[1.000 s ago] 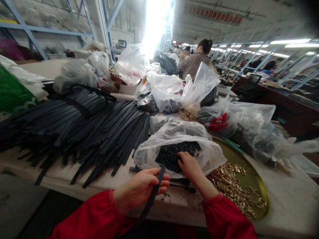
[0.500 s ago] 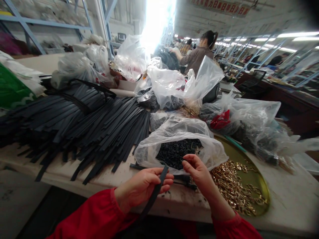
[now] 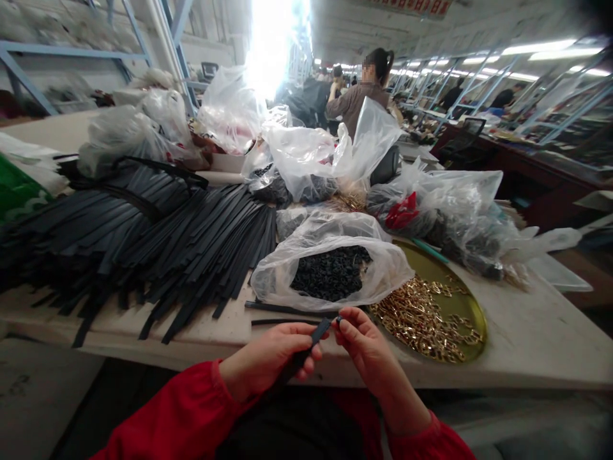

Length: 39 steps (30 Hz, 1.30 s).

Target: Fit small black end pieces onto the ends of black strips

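Observation:
My left hand [image 3: 282, 351] is closed on a dark flat strap [image 3: 320, 330], thumb on top, with the strap's end sticking out to the right. Close to that end, my right hand [image 3: 361, 338] pinches a small black loop [image 3: 339, 319] between thumb and fingertips. Whether loop and strap touch I cannot tell. Just beyond both hands lies an open clear plastic bag [image 3: 268, 281] holding many small black loops [image 3: 330, 273]. Loose straps [image 3: 272, 321] rest on the table in front of the bag.
A large fan of dark straps [image 3: 201, 249] covers the table's left. To the right, a round gold tray [image 3: 472, 306] holds gold metal hardware [image 3: 416, 319]. Filled plastic bags [image 3: 445, 211] line the back. A person [image 3: 359, 96] stands beyond the table [image 3: 541, 345].
My right hand has come away from the bag's opening toward the strap's end, a small black loop in its fingers. The view has shifted, so the table contents appear further left.

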Tool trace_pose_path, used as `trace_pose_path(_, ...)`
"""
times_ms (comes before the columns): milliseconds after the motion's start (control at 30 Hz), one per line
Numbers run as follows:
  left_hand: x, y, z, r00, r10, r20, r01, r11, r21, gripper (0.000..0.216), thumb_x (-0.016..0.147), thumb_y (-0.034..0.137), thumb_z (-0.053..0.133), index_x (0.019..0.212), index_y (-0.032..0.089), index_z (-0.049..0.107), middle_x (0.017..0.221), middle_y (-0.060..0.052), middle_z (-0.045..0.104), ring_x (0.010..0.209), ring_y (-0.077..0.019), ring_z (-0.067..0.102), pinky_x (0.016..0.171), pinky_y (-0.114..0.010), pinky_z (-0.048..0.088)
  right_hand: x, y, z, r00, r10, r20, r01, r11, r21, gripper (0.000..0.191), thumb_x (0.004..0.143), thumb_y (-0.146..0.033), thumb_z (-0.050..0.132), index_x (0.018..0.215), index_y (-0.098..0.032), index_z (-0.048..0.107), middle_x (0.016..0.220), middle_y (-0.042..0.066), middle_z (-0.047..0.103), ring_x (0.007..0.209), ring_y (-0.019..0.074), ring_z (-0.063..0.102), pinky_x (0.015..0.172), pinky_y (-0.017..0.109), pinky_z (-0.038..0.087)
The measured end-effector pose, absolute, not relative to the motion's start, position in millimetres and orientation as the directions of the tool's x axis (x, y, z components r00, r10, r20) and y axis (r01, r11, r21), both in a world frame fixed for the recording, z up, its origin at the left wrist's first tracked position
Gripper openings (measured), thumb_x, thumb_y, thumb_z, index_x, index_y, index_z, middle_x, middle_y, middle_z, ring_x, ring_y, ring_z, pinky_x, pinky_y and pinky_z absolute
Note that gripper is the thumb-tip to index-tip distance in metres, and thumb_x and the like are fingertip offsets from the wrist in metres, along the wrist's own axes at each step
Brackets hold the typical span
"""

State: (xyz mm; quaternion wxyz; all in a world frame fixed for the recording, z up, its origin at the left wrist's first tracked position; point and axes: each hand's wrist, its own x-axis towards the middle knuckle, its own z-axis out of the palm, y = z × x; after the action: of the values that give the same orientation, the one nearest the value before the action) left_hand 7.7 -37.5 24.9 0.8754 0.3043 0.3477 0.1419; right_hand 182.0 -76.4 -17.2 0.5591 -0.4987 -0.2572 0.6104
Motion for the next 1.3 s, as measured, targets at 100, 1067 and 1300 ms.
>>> trace_pose_path(100,10,-43,24,0.663,0.569,-0.487,0.057,0.610,0.791,0.028,0.078,0.035,0.052,0.098,0.017,0.061,0.059,0.005,0.045,0.044,-0.0039,0.033,0.039,-0.016,0.021,183,-84,-19,0.094,0.933,-0.347,-0.426,-0.277,-0.861,0.036,0.065,-0.032,0.071,0.097,-0.022,0.060,0.073,-0.001,0.062,0.059,0.0085,0.048,0.057,0.022,0.038)
trace_pose_path(1067,25,-43,-10,0.732,0.376,-0.569,-0.006,0.838,0.546,0.033,0.066,0.011,0.058,0.098,0.017,0.059,0.083,0.000,0.058,0.066,-0.0061,0.054,0.061,-0.017,0.045,178,-86,-48,0.142,0.912,-0.385,-0.308,-0.329,-0.893,0.032,0.071,-0.045,0.062,0.085,-0.017,0.054,0.053,-0.007,0.048,0.045,0.0042,0.039,0.042,0.016,0.028)
trace_pose_path(1300,24,-44,-14,0.570,0.643,-0.512,0.308,0.410,0.859,0.024,0.079,0.040,0.045,0.072,0.018,0.048,0.049,0.010,0.037,0.040,-0.0051,0.031,0.036,-0.017,0.021,175,-94,-40,-0.049,0.918,-0.394,-0.491,-0.366,-0.790,0.030,0.074,-0.036,0.062,0.097,-0.018,0.052,0.061,-0.005,0.053,0.050,0.0045,0.044,0.048,0.017,0.035)
